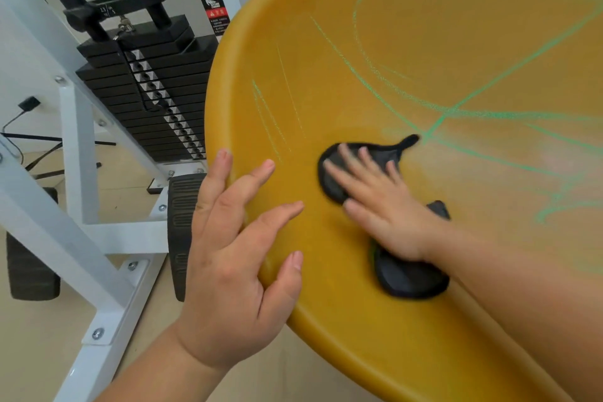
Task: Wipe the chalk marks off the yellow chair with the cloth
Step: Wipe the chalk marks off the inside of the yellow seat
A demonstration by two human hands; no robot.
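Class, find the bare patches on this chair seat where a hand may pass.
Bare seat lies between the left hand and the cloth, and along the near rim of the yellow chair. Beyond the right hand, chalk marks crowd it.

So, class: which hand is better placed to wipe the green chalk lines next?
Right. The right hand presses the black cloth flat beside the green chalk marks; the left hand only rests on the yellow chair rim.
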